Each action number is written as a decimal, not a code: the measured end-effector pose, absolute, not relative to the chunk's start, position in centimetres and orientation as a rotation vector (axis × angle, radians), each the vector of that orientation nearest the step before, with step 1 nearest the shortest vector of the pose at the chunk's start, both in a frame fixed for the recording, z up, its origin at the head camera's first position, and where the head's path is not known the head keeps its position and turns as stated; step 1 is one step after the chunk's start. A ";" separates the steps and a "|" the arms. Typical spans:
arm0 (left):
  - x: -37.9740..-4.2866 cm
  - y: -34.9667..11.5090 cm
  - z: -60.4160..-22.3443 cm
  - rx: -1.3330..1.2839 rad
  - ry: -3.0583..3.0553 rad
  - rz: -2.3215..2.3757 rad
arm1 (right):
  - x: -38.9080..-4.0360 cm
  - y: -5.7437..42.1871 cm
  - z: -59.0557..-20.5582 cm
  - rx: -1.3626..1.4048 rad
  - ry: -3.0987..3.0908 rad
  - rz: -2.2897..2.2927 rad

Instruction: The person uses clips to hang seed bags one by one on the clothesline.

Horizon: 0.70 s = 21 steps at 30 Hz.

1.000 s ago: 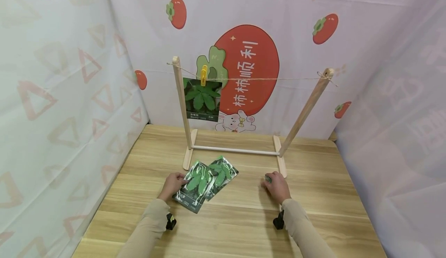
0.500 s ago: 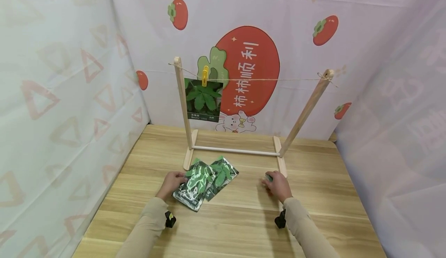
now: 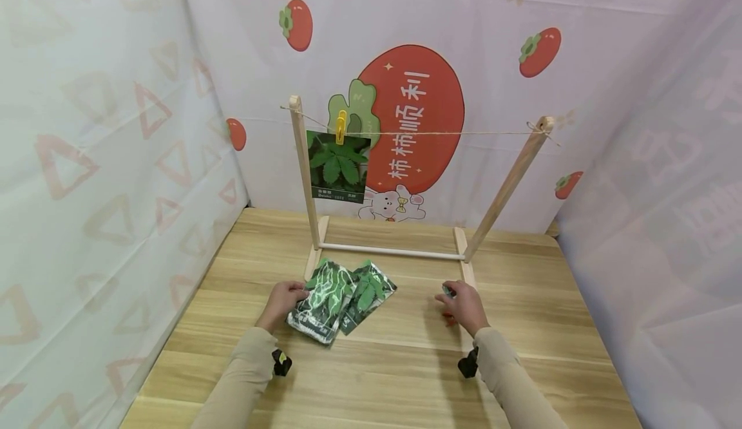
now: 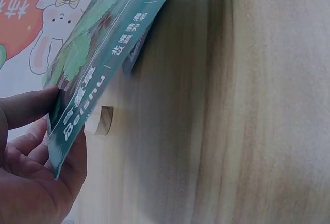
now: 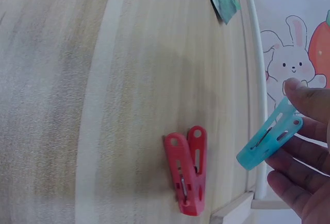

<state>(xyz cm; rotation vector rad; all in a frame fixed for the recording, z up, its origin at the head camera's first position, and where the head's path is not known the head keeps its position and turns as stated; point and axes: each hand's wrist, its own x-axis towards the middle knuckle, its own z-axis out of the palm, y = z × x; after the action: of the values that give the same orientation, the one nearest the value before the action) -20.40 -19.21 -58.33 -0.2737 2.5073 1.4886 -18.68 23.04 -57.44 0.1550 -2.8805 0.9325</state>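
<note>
Raised slightly and tipped up since the frame of one second ago, as seen from the head: the leaf-print packet (image 3: pixel 329 299), pinched along its side edge by the left hand (image 3: pixel 281 305). Newly visible below the right hand (image 3: pixel 466 306): a red clothespin (image 3: pixel 449 319). Partly overlapped by the held one and lying on the wood-grain tabletop (image 3: pixel 382 364): a second packet (image 3: pixel 370 295). Clipped to the twine (image 3: pixel 446 133) by a yellow clothespin (image 3: pixel 341 127), near the left post of the wooden rack (image 3: pixel 504 190): a hanging packet (image 3: pixel 338 170). Washed out by glare: much of the held print.

Seen from the left wrist: thumb on the near face, fingers behind, lower edge tilted clear of the wood. Best to keep that pinch light and at the edge, to avoid creasing the film. Cut off above: the far end. Peeking out beneath: a corner, probably of the second packet.

Seen from the right wrist: a turquoise clothespin (image 5: pixel 269 135) pinched between thumb and fingers by its handle end, mouth pointing away from the palm, well apart from the red one. Best to squeeze both handles evenly. Hidden: fingertips behind the pin. Cannot tell how firmly squeezed.
</note>
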 end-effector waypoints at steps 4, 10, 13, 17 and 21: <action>-20.5 -19.2 -57.9 -0.294 2.458 1.556 | -18.8 23.0 -56.8 0.156 -2.871 0.973; -20.8 -19.1 -57.3 -0.335 2.420 1.619 | -18.8 22.9 -55.8 0.177 -2.825 0.985; -20.8 -19.0 -56.8 -0.345 2.427 1.628 | -18.9 22.8 -55.4 0.190 -2.782 0.994; -20.9 -18.9 -56.5 -0.350 2.436 1.643 | -19.1 22.8 -54.7 0.199 -2.758 1.015; -21.0 -19.0 -56.0 -0.340 2.436 1.667 | -19.3 22.8 -53.8 0.210 -2.729 1.041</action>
<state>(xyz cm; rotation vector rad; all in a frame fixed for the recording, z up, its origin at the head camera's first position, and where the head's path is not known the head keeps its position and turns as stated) -21.03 -18.96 -56.00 -0.3405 2.4360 1.6674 -19.25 22.83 -53.83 0.2096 -2.7290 1.0413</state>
